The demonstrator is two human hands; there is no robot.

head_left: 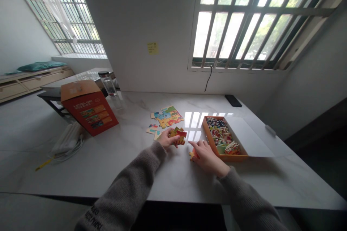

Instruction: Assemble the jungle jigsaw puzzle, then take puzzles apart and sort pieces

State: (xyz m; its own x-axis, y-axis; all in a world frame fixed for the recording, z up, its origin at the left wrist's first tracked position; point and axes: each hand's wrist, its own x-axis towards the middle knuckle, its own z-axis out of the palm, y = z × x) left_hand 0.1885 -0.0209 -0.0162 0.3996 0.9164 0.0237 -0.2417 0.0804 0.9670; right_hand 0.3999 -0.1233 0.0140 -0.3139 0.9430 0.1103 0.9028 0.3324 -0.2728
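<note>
My left hand (169, 139) is closed on several joined or stacked jigsaw puzzle pieces (179, 135), green, yellow and red, held just above the table. To its right, my right hand (204, 155) grips an orange-yellow puzzle piece (192, 154) under its thumb and fingers, with the index finger pointing toward the left hand. Beyond my left hand lies a partly joined puzzle (170, 116) in yellow, blue and green. A few loose pieces (152, 128) lie beside it, one partly hidden by my left hand.
An orange-rimmed box (206, 130) full of puzzle pieces stands at right, beside a white lid or sheet (251, 137). A red puzzle carton (93, 115), glass bottle (108, 85) and white power strip with cable (67, 139) are at left. A black phone (233, 101) lies at the back right.
</note>
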